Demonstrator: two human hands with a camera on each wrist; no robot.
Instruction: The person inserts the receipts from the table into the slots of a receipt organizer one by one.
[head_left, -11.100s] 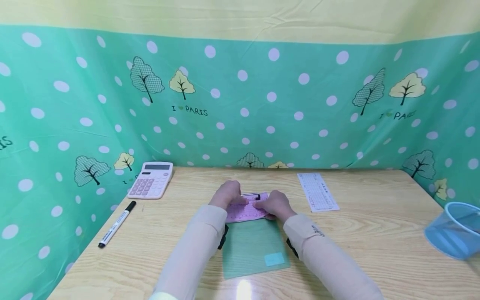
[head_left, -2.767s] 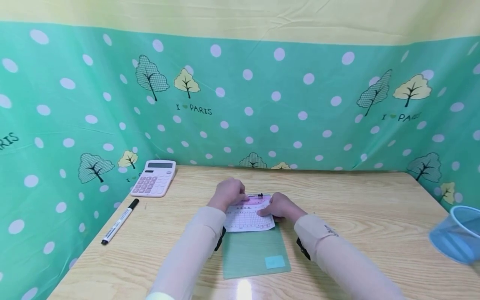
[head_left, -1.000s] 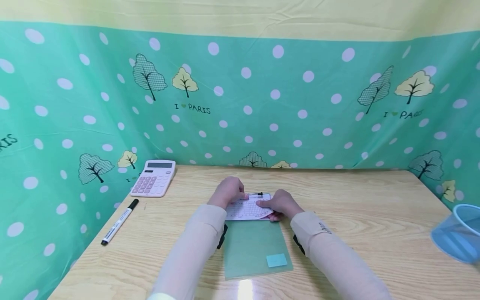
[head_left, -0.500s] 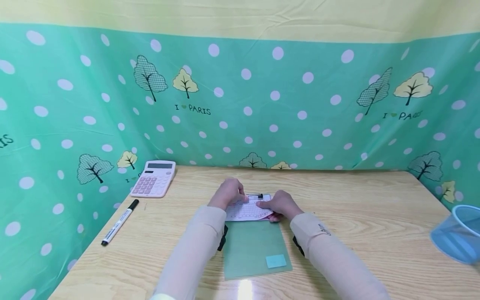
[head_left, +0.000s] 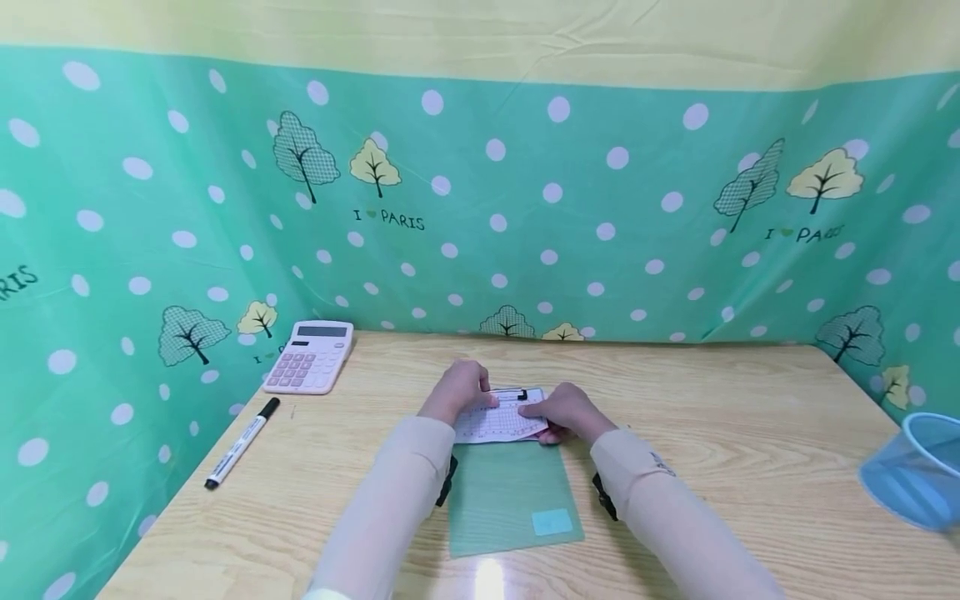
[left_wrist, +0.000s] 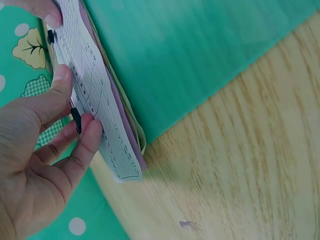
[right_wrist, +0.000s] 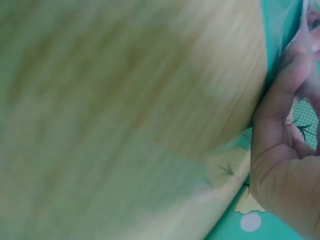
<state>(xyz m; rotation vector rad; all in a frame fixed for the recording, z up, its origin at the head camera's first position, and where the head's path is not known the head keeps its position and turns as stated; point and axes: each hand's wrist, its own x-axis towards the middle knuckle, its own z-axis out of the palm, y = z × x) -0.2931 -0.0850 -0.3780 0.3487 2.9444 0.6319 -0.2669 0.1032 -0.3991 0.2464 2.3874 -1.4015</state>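
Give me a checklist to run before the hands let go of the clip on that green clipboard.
1. Left hand pinching the black clip: ok.
2. Right hand holding the paper slips at their right edge: ok.
3. Slips tucked under the clip: cannot tell, fingers hide it.
4. Slip edges squared: not ok, the left wrist view shows the layers fanned at the corner.
5. Green clipboard flat on the table: ok.
6. Marker and calculator lying apart from the board: ok.

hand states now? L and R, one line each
Left hand: fingers pinch the clipboard clip at the white slip.
Right hand: fingers hold the paper stack's right edge.
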